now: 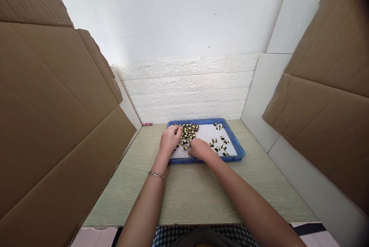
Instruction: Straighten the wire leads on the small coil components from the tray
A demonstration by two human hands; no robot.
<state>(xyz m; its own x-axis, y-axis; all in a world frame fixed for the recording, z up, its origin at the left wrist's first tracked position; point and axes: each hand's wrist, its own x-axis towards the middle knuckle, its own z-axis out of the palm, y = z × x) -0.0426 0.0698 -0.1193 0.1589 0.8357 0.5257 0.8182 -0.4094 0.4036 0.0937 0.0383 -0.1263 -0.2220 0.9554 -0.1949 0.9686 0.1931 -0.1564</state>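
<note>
A shallow blue tray [234, 139] with a white lining holds many small wire-wound coils with yellow wrapping and black ends. Most lie heaped in a pile of coils [188, 128] on the tray's left half. Over the left edge of that heap, my left hand [170, 138] is closed, and a dark bit of a coil [175, 132] shows at its fingertips. My right hand [199, 149] is low over the tray's front middle, its fingers curled together beside a loose coil [186, 148]. Whatever the right fingers pinch is hidden. Several separate coils [223, 147] lie scattered on the right side.
The tray rests on a pale green wooden table [198, 189] against a white brick-patterned wall [184, 85]. Large cardboard panels stand at the left [57, 124] and right [325, 97]. A red marker-like stick [147, 124] lies at the table's back left.
</note>
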